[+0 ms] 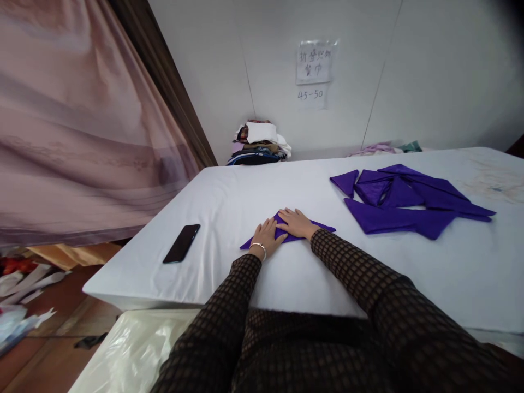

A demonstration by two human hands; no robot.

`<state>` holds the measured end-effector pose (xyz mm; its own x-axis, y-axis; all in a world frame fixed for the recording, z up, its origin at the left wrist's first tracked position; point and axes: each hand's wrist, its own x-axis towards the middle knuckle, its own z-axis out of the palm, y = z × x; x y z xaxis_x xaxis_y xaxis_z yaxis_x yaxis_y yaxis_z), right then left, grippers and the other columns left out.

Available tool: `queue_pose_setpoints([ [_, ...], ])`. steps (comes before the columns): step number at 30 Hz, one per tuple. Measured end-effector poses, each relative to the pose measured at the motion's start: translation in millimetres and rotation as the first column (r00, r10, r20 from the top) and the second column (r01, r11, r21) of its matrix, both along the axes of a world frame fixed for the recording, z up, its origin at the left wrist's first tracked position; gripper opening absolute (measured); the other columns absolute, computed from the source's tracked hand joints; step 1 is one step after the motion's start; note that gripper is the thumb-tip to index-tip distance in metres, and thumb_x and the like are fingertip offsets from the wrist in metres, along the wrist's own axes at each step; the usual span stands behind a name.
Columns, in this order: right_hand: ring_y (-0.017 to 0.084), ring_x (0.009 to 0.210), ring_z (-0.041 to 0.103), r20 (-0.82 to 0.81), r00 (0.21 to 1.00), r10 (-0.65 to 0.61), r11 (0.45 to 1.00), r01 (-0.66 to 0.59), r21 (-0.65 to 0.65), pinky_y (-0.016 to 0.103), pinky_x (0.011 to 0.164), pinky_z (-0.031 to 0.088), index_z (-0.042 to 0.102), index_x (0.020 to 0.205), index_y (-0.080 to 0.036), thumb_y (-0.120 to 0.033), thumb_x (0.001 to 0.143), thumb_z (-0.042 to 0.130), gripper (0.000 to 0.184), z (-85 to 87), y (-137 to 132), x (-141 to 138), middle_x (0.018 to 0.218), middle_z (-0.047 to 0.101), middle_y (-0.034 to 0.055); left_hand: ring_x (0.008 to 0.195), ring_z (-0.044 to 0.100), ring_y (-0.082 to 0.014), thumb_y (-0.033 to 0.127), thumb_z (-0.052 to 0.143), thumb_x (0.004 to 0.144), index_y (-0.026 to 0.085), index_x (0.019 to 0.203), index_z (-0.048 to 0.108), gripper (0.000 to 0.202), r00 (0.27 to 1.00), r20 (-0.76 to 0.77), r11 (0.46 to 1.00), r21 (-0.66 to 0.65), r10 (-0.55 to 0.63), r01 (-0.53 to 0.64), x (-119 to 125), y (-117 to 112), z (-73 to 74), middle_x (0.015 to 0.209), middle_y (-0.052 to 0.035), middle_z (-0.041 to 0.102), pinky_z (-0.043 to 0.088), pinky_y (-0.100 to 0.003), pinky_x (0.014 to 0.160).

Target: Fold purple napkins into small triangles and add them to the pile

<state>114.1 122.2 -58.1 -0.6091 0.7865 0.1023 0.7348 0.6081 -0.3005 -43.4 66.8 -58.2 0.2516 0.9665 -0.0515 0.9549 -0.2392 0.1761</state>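
Note:
A purple cloth napkin (288, 238), folded into a wide triangle, lies on the white-covered table (286, 188) in front of me. My left hand (266, 236) rests flat on its left half, fingers stretched out, a silver bracelet at the wrist. Beside it, my right hand (296, 223) presses flat on the upper middle, fingers extended. The fingertips of both hands come close together near the top point. Parts of the napkin under the palms are hidden; its pointed ends show at both sides.
Several purple folded cloths (403, 218) lie to the right. A black phone (182, 243) sits at the left. Stacked clothes (260, 143) stand behind the table's far edge, below a paper sign (314, 63). A pink curtain (82, 125) hangs left; a plastic-covered seat (139, 349) is below.

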Motion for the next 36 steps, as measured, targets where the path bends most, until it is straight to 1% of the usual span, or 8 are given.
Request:
queue_pose_setpoints([
  [5, 0.028, 0.137, 0.023, 0.01, 0.997, -0.081, 0.997, 0.081, 0.003, 0.051, 0.109, 0.015, 0.035, 0.141, -0.019, -0.058, 0.09, 0.03, 0.064, -6.6, 10, 9, 0.149, 0.03, 0.0112, 0.141, 0.016, -0.0239, 0.062, 0.028, 0.086, 0.016, 0.143, 0.028, 0.073, 1.0, 0.003, 1.0, 0.017, -0.003, 0.003, -2, 1, -4.7, 0.153, -0.0088, 0.023, 0.014, -0.044, 0.114],
  [11, 0.031, 0.137, 0.022, 0.027, 0.988, -0.153, 0.988, 0.153, 0.014, 0.055, 0.108, 0.013, 0.039, 0.138, -0.017, -0.059, 0.09, 0.03, 0.064, 0.9, 5, 11, 0.149, 0.03, 0.0141, 0.141, 0.016, -0.024, 0.062, 0.027, 0.086, 0.016, 0.143, 0.028, 0.073, 1.0, 0.004, 1.0, 0.011, -0.002, 0.002, -1, 0, -2.6, 0.153, -0.0085, 0.022, 0.014, -0.044, 0.114],
  [16, 0.027, 0.14, 0.016, -0.044, 0.999, -0.012, 0.991, 0.018, 0.136, 0.046, 0.112, 0.009, 0.038, 0.14, -0.015, -0.059, 0.091, 0.028, 0.066, 2.8, -14, 4, 0.15, 0.028, 0.0133, 0.141, 0.015, -0.0244, 0.058, 0.03, 0.087, 0.017, 0.144, 0.026, 0.07, 1.0, 0.007, 1.0, 0.008, -0.002, 0.002, -1, 0, -2.8, 0.153, -0.0081, 0.022, 0.013, -0.046, 0.114],
  [21, 0.028, 0.138, 0.023, 0.007, 0.999, 0.037, 0.999, -0.037, 0.035, 0.048, 0.109, 0.018, 0.04, 0.139, -0.014, -0.057, 0.092, 0.028, 0.064, -5.2, -15, 3, 0.147, 0.033, 0.015, 0.141, 0.015, -0.0237, 0.054, 0.032, 0.087, 0.016, 0.144, 0.026, 0.069, 1.0, -0.002, 1.0, -0.011, 0.002, -0.002, 0, -1, -1.3, 0.153, -0.0076, 0.022, 0.013, -0.044, 0.114],
  [25, 0.028, 0.138, 0.023, 0.004, 1.0, 0.02, 1.0, -0.02, 0.005, 0.049, 0.109, 0.018, 0.038, 0.14, -0.013, -0.055, 0.092, 0.026, 0.064, -7.6, -12, 5, 0.148, 0.031, 0.0145, 0.141, 0.015, -0.0229, 0.052, 0.03, 0.089, 0.017, 0.144, 0.026, 0.066, 1.0, 0.003, 1.0, -0.015, -0.019, 0.019, -1, -3, 1.3, 0.153, -0.007, 0.022, 0.013, -0.044, 0.114],
  [29, 0.027, 0.138, 0.022, -0.009, 1.0, 0.014, 1.0, -0.014, -0.002, 0.048, 0.109, 0.017, 0.038, 0.14, -0.014, -0.058, 0.091, 0.028, 0.067, -9.0, -12, 6, 0.149, 0.031, 0.0132, 0.141, 0.015, -0.0232, 0.051, 0.028, 0.09, 0.023, 0.143, 0.027, 0.06, 1.0, 0.001, 1.0, -0.009, 0.025, -0.025, -23, -13, 2.6, 0.153, -0.0047, 0.022, 0.012, -0.047, 0.114],
  [33, 0.028, 0.138, 0.022, -0.039, 0.999, 0.018, 1.0, -0.018, 0.005, 0.048, 0.11, 0.017, 0.039, 0.14, -0.017, -0.06, 0.089, 0.028, 0.067, -13.6, -10, 7, 0.148, 0.032, 0.0116, 0.141, 0.017, -0.0242, 0.047, 0.025, 0.093, 0.022, 0.142, 0.031, 0.055, 0.98, -0.008, 0.98, 0.001, 0.197, -0.197, -66, -35, 3.2, 0.152, -0.0064, 0.026, 0.013, -0.052, 0.113],
  [36, 0.028, 0.138, 0.022, -0.047, 0.999, 0.019, 1.0, -0.018, 0.006, 0.047, 0.11, 0.017, 0.039, 0.14, -0.017, -0.061, 0.089, 0.028, 0.068, -16.1, -9, 7, 0.149, 0.031, 0.0116, 0.14, 0.019, -0.0254, 0.045, 0.029, 0.092, 0.021, 0.139, 0.036, 0.053, 0.936, 0.013, 0.936, 0.02, 0.353, -0.353, -97, -53, 2.8, 0.15, -0.0074, 0.029, 0.015, -0.053, 0.112],
])
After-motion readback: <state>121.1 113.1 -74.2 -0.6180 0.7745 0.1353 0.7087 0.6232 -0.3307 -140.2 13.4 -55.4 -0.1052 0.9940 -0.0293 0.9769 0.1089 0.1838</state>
